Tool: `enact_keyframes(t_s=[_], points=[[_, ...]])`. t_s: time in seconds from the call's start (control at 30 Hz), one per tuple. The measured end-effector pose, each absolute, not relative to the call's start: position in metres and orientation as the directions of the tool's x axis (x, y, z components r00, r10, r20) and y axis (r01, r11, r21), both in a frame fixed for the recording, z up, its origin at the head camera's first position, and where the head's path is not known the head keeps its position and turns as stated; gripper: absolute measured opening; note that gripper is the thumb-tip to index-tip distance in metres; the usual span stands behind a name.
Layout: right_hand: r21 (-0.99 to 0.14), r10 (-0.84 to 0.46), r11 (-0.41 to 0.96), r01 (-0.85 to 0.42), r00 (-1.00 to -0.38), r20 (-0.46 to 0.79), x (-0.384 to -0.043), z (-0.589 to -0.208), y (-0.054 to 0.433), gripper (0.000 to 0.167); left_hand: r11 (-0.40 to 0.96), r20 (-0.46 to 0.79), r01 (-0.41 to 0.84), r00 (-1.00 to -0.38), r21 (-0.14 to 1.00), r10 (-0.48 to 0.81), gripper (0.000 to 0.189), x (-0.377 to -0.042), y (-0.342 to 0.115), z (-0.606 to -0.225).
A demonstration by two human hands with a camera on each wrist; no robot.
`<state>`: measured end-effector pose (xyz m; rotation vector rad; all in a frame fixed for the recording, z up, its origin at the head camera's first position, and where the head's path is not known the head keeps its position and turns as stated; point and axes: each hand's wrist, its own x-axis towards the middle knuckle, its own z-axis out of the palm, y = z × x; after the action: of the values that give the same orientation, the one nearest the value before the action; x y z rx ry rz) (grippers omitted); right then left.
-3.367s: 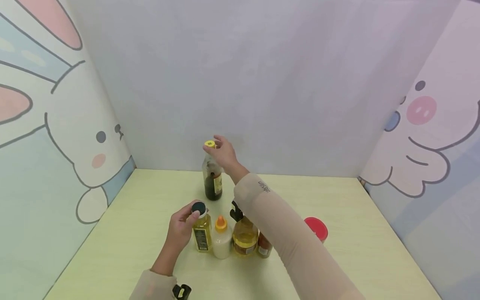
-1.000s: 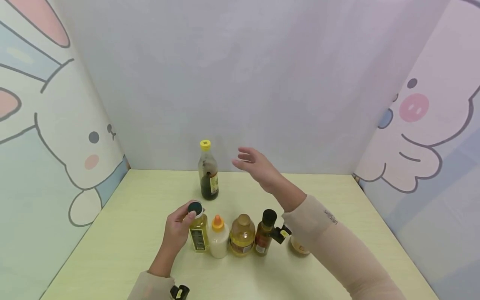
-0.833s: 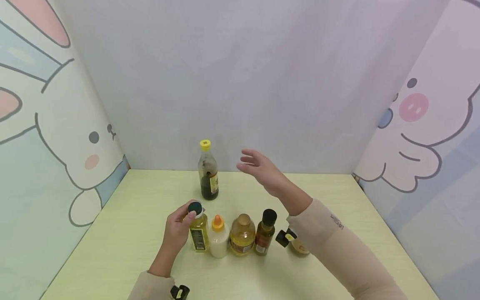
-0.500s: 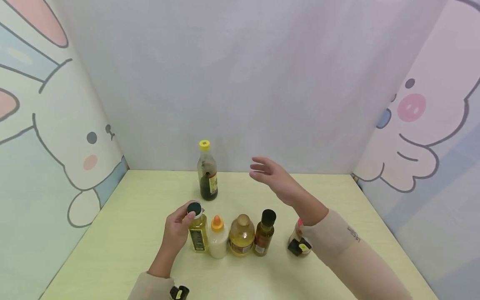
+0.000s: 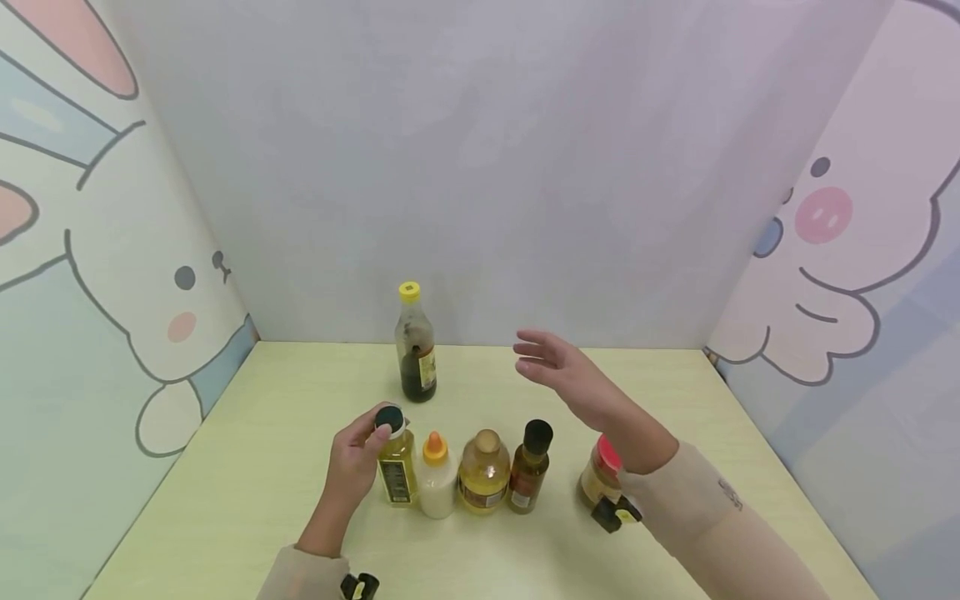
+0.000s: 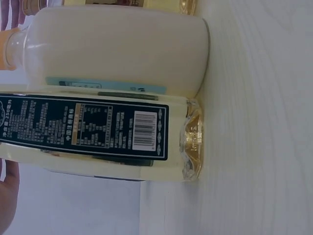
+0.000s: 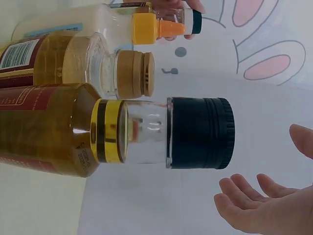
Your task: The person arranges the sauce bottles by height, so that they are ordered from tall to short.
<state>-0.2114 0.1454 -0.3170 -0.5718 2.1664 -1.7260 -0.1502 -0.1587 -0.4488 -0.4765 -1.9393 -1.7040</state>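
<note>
My left hand [image 5: 358, 454] grips the neck of a square oil bottle [image 5: 397, 473] with a dark green cap; it stands upright, its base on the table in the left wrist view. Beside it stands a white squeeze bottle [image 5: 437, 487] with an orange nozzle. A round bottle [image 5: 484, 477] of yellow liquid and a brown bottle [image 5: 528, 471] with a black cap continue the row. My right hand [image 5: 566, 375] hovers with loosely bent fingers, holding nothing, behind and right of the black cap [image 7: 203, 133]. Farther back, a dark sauce bottle [image 5: 416, 354] with a yellow cap stands alone.
A red-lidded jar [image 5: 600, 475] stands at the right, partly covered by my right forearm and wrist camera. The pale table [image 5: 300, 392] meets a grey back wall [image 5: 480, 167]. Cartoon-printed panels [image 5: 150, 275] close off both sides.
My right hand was at the yellow cap, let go, and has drawn away to the right and nearer. The dark sauce bottle stays standing. My left hand keeps its grip in place.
</note>
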Motion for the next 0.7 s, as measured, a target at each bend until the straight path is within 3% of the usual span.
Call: enact_keyframes(t_s=[0.7], points=[[-0.954,-0.494,0.262,-0.149,-0.870,0.001,-0.193,-0.339,0.165,0.059,0.168,0.568,0.551,-0.819,0.818,-0.078,0.024,-0.152,-0.158,-0.448]])
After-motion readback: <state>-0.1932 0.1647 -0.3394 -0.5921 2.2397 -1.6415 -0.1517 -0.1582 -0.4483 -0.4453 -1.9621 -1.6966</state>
